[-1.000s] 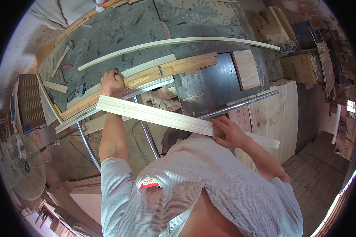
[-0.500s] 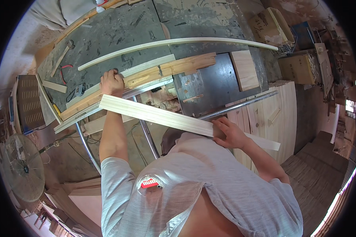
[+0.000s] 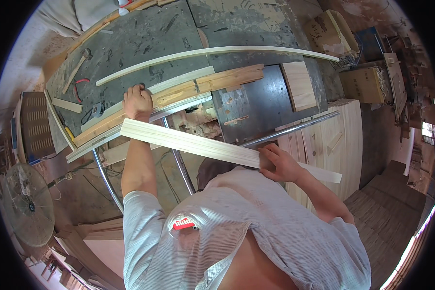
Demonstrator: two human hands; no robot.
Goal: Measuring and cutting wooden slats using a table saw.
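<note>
My left hand rests with curled fingers over the yellowish wooden beam along the table's near edge, a paler strip behind it. My right hand grips a long pale board, held diagonally in front of my body; its left end lies across my left forearm near the wrist. Chrome rails run below the table. Left of my left hand lie a small grey tape measure, a short wood piece, red-handled pincers and a hammer.
A long thin strip crosses the dark table. A wooden panel lies at its right, with cardboard boxes and stacked boards beyond. A standing fan is at lower left; cables trail across the floor.
The pale board's left end shifts very slightly over my left forearm. Both hands stay in nearly the same places with the same grip.
</note>
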